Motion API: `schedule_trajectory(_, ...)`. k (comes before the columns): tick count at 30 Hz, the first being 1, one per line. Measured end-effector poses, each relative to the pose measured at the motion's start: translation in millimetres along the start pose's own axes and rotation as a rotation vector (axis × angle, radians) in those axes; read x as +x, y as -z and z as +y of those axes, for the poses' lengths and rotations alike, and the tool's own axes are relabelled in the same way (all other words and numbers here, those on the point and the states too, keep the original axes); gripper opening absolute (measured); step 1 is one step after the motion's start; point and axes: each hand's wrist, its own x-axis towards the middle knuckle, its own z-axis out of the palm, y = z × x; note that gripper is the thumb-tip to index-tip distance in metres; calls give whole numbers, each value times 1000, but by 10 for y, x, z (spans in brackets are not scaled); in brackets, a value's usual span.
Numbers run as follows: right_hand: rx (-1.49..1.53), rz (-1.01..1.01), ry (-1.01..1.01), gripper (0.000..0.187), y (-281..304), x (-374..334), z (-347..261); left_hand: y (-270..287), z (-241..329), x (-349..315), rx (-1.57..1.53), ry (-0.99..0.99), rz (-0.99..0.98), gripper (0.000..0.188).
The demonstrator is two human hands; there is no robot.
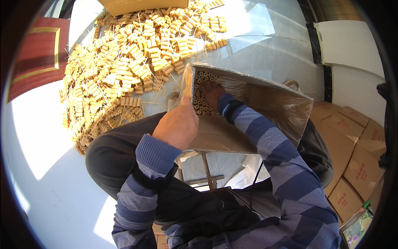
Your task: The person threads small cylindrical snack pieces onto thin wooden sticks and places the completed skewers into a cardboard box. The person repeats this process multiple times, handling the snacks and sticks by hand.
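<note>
A cardboard box (253,143) with a clear plastic liner lies tilted across my lap, its opening facing me. My left hand (178,126) is closed on the box's left edge, thumb up along the wall. Inside, at the left end, tan hollow rolls (203,108) are stacked with their round ends showing, and thin sticks (234,85) run from them to the right. My right hand (212,96) reaches into the box and rests against the stacked rolls, fingers stretched over them. Shadow partly obscures its fingertips.
A large heap of similar tan rolls on sticks (124,66) spreads over the floor ahead and to the left. Another cardboard box (143,5) stands at its far edge. Closed cartons (358,168) are stacked at the right. A red panel (39,54) stands at the far left.
</note>
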Motion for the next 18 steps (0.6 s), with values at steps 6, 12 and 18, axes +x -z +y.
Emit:
schedule_trajectory(6, 115, -97, -98, 57, 97, -92, 88, -17, 18, -2, 18, 31, -1, 26)
schedule_trajectory(12, -115, 65, -10, 57, 50, -75, 30, -14, 13, -7, 23, -27, 23, 26)
schedule_trajectory(18, 66, -16, -60, 48, -2, -18, 63, 19, 12, 25, 9, 5, -47, 33)
